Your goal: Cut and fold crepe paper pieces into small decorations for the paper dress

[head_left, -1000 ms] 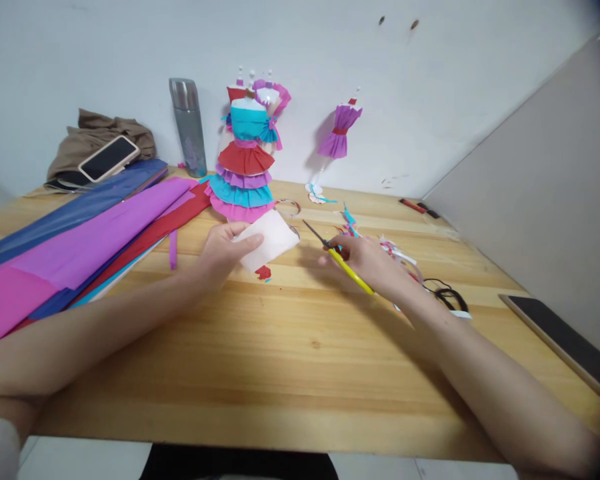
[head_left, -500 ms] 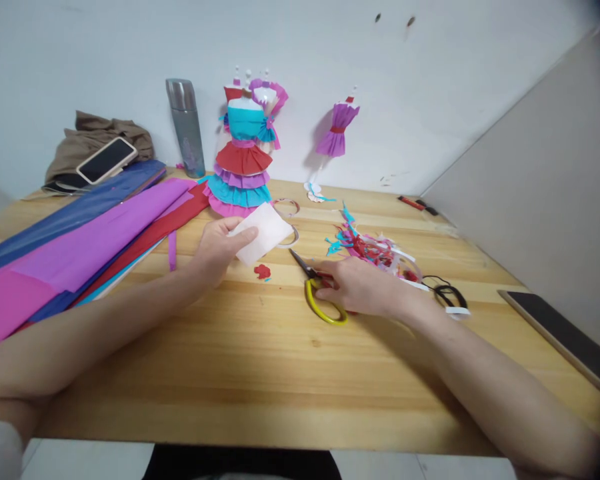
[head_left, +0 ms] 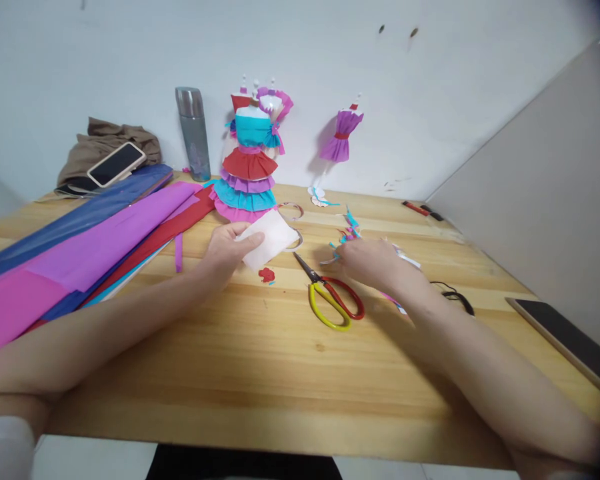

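Observation:
My left hand [head_left: 233, 247] pinches a small white sheet of paper [head_left: 270, 239] between thumb and fingers, just above the table. Over a heap of paper scraps [head_left: 351, 230] at the right is my right hand [head_left: 373, 263], its fingers curled down and mostly hidden, so I cannot tell whether it grips any. Between the hands lie scissors [head_left: 330, 299] with one yellow and one red handle, blades pointing up and left. A red flower-shaped scrap [head_left: 267, 275] rests below the white paper. Partly behind that paper is a roll of tape [head_left: 296, 240].
Small dress forms in coloured paper [head_left: 250, 163] stand at the back, another purple one [head_left: 345, 137] beside them. A bottle [head_left: 193, 133], a phone [head_left: 117, 164] on brown cloth and coloured paper sheets [head_left: 115, 233] occupy the left. A dark tablet-like slab [head_left: 565, 343] lies right.
My right hand has left the scissors on the table and moved up and right to the paper scraps. My left hand still holds the white paper. The view has shifted slightly.

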`<action>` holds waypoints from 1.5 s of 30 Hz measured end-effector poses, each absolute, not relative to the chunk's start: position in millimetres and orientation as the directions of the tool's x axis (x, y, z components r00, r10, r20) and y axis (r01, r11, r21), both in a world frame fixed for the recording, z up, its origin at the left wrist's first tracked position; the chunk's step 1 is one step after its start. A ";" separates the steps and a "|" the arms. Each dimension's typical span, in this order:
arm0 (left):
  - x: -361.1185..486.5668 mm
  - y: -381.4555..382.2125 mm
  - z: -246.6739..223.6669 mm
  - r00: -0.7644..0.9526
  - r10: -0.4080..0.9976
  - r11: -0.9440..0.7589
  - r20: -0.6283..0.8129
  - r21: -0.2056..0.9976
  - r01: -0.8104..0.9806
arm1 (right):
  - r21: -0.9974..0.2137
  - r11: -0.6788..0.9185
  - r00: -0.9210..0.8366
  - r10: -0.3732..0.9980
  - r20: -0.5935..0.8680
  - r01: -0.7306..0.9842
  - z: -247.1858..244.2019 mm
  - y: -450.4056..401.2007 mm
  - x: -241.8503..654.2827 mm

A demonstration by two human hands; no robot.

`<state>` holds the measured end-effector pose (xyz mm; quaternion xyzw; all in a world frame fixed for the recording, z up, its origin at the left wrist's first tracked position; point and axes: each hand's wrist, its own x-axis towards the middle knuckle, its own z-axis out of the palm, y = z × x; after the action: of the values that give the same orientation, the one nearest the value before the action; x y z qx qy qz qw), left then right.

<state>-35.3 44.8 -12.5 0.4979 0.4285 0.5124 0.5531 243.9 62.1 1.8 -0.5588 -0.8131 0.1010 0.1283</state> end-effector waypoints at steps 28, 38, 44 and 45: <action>-38.5 44.4 1.2 0.249 0.968 0.073 -0.033 0.985 -0.155 | -0.945 0.272 -0.396 0.900 0.184 0.180 11.7 60.1 150.7; -36.9 47.1 -7.7 0.201 0.979 0.076 -0.037 0.979 -0.189 | 0.076 0.412 -0.363 0.865 -0.348 0.908 46.5 30.0 183.2; -34.0 46.0 -6.8 0.207 0.978 0.082 -0.040 0.976 -0.200 | -0.070 0.392 -0.390 0.848 -0.358 0.917 23.6 21.5 201.6; -33.6 45.7 -7.4 0.204 0.978 0.081 -0.040 0.977 -0.196 | -0.104 0.386 -0.398 0.854 -0.336 0.916 21.4 22.9 203.8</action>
<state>-33.6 45.7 -7.4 0.4781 0.4087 0.4805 0.6111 203.8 22.9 21.4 -0.5366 -0.8247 0.1375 -0.1141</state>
